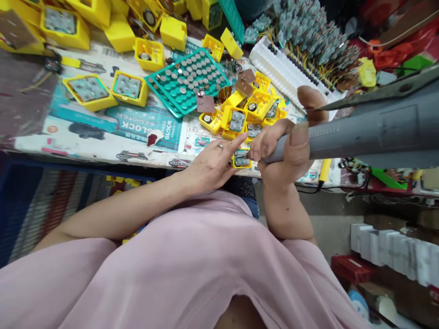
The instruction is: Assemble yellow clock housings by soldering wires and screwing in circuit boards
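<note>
A grey electric screwdriver (pixel 346 135) is wrapped in the fingers of my right hand (pixel 286 148), its body slanting up to the right. Its tip meets the grey insert of a small yellow case (pixel 242 159) at the table's front edge. Steadying that case from its left side is my left hand (pixel 212 164), with the index finger stretched past it and the thumb below. Just beyond sit more open yellow cases (pixel 238 119), some with grey inserts and some with round metal parts. My fingers partly cover the case and the bit.
A teal tray (pixel 185 80) of round metal cells lies behind my left hand. Yellow cases (pixel 91 91) spread over the left and back. At the back right, a white rack (pixel 284 66) stands beside piled grey wired parts (pixel 315 34). A metal strip (pixel 384 89) runs along the screwdriver.
</note>
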{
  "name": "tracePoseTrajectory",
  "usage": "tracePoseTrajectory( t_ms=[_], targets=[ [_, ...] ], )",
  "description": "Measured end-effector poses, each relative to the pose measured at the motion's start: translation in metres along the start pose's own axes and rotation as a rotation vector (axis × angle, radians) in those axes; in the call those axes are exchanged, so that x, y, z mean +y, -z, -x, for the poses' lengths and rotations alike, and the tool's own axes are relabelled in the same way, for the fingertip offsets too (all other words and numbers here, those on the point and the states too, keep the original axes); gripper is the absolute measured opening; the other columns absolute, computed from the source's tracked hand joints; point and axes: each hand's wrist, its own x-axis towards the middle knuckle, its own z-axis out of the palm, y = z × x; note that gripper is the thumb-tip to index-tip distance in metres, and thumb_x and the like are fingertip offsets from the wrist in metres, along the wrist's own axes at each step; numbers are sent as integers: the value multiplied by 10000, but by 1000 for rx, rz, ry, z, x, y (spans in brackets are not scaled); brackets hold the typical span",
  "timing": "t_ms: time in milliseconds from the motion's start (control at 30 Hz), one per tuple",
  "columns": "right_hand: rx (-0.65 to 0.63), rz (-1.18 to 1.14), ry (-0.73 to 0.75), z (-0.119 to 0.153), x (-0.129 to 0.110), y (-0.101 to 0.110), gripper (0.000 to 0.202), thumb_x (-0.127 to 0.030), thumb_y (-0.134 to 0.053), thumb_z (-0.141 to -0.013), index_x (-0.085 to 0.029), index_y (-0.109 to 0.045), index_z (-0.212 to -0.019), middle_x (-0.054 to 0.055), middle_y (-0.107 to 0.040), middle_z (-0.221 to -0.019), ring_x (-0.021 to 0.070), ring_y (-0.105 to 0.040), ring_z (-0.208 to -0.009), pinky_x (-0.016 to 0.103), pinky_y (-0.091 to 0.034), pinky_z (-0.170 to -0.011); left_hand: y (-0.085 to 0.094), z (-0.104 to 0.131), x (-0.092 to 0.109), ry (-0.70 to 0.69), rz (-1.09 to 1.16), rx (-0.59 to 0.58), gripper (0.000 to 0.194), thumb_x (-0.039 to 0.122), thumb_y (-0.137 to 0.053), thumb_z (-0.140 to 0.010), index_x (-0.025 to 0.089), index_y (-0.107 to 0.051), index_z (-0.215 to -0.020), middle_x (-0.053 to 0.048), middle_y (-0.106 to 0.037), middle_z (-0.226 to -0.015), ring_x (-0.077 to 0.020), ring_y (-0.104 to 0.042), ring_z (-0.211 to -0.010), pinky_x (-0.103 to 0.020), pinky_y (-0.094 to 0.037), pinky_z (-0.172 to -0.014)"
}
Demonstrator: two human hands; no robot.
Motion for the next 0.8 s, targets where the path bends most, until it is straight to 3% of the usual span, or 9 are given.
tracePoseTrajectory(
  t_ms=[167, 267, 500, 667, 800],
  targets=[
    [-47, -80, -3, -3, -8, 1, 341, -536, -602, -911, -386, -472, -1188, -125, -384, -541, 92, -363, -341, 245, -428, -388, 0, 1, 0, -3, -5, 4, 914, 173, -590, -878, 174, -35, -1605, -104, -683, -1109, -263, -646, -1017, -424, -517, -921],
    [-63, -120, 58, -5, -8, 8, 294, -472, -622, -923, -408, -519, -1191, -122, -381, -525, 90, -373, -338, 229, -400, -376, 0, 0, 0, -8, 1, 2, 893, 175, -593, -870, 160, -81, -1602, -112, -684, -1118, -261, -643, -1017, -426, -514, -928],
    [9, 174, -38, 2, 2, 20, 512, -700, -481, -906, -427, -439, -1336, -75, -284, -550, 148, -415, -381, 293, -398, -433, 1, -1, 0, -36, -37, 28, 820, 165, -590, -871, 135, -175, -1578, -111, -675, -1092, -251, -634, -996, -406, -518, -917],
    [39, 80, -16, 0, 2, 20, 380, -616, -518, -914, -406, -523, -1231, -89, -262, -507, 137, -313, -330, 296, -336, -390, 2, -1, 2, -9, -58, 1, 788, 196, -604, -881, 135, -212, -1562, -108, -681, -1069, -252, -622, -972, -389, -521, -895],
    [37, 85, -15, -3, 2, 18, 334, -595, -533, -917, -388, -539, -1179, -96, -293, -492, 139, -325, -318, 298, -338, -366, 3, -1, 2, -10, -57, -4, 786, 199, -594, -891, 139, -193, -1564, -103, -693, -1047, -255, -619, -971, -390, -510, -909]
  ],
)
